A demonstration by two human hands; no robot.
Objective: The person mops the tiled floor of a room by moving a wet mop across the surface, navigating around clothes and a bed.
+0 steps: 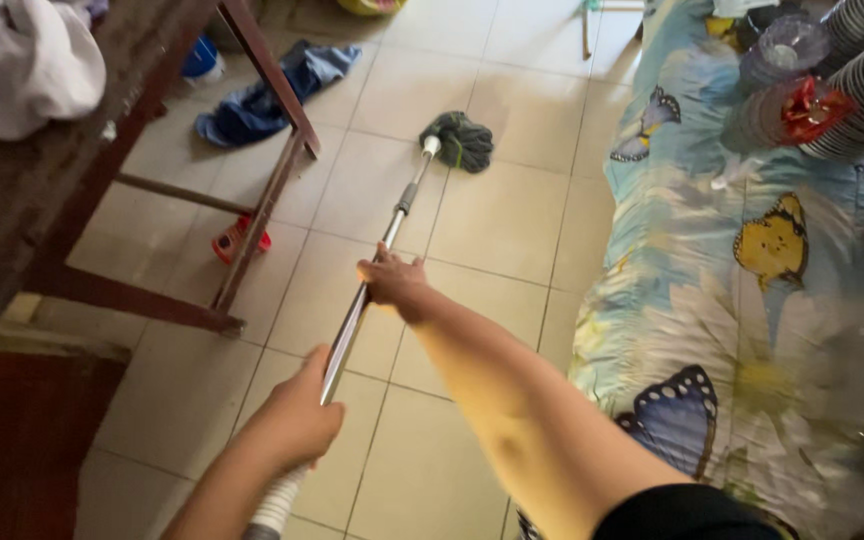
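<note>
Both hands (393, 280) grip mop (372, 270), head pointing away.

Mop head (460, 140) on floor (492, 220) between table (12, 200) and, seemingly, bed (752, 330).

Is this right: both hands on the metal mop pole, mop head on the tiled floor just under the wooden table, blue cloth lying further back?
Not quite. The head view shows the mop head on open tiled floor, clear of the wooden table, not under it. The rest holds: the left hand and right hand both grip the metal pole, and the blue cloth lies further back.
</note>
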